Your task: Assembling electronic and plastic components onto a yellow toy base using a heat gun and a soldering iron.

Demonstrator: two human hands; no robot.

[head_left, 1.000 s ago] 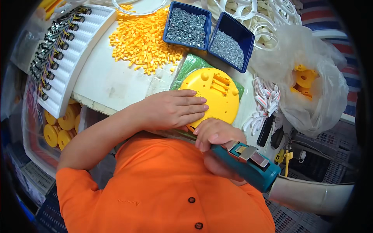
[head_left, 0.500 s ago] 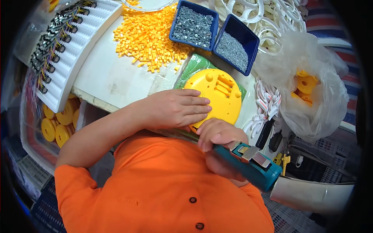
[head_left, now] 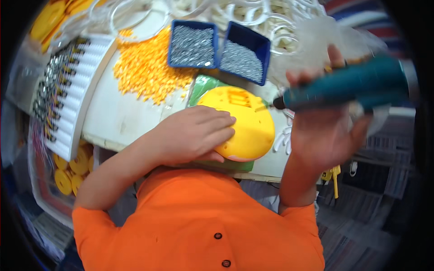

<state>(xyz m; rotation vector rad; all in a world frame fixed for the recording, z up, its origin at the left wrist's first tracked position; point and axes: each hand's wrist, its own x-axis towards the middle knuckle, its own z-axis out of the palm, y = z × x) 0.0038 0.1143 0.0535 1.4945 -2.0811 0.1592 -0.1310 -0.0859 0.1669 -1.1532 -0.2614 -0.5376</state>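
My left hand (head_left: 194, 131) lies flat, fingers stretched, on the left part of a rounded yellow plastic housing (head_left: 251, 131) with a battery compartment. A green mat (head_left: 204, 86) lies under the housing. To its right is my raised right hand (head_left: 323, 131), palm showing, fingers and thumb spread. Across that palm, nearer the camera, is a teal power screwdriver (head_left: 348, 86), blurred by motion. Its dark tip points left, beside the housing's right edge. No fingers show wrapped round the screwdriver.
Beyond the housing stand two blue bins (head_left: 244, 56) of small metal parts, beside a pile of small yellow pieces (head_left: 151, 67). A white ribbed tray (head_left: 86, 90) holds wired parts at left, above a tub of yellow discs (head_left: 63, 180). White rings (head_left: 135, 22) lie at the back.
My right hand has left the housing, rising rightward and opening out. The screwdriver has swung up from near my body and now points left. My left hand stays on the housing.
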